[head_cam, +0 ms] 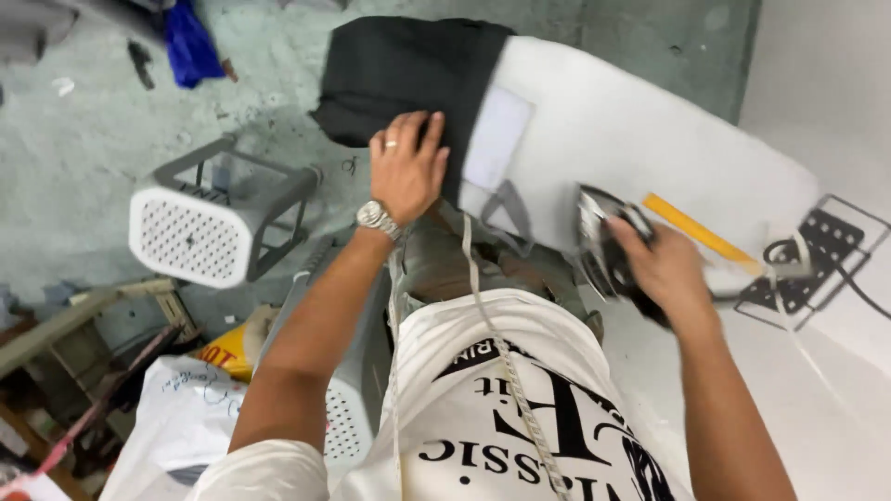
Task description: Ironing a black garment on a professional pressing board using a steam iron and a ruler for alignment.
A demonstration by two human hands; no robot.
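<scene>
Head view: my left hand [408, 167] presses flat, open, on dark cloth [399, 74] at upper centre. My right hand [664, 269] grips an iron [603, 241] right of it, on the white surface [631, 130].

A garment pressing workshop: a white padded ironing board [640, 139] fills twelve to three o'clock, bearing dark fabric [404, 74], an iron [603, 246] and a yellow ruler [696, 230]. At nine o'clock, a perforated white stool [200, 227] stands on stained concrete floor [83, 176]; bagged clutter [181, 417] sits at seven.

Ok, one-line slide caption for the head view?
Left hand flat on dark garment over white ironing board; right hand grips iron.
</scene>
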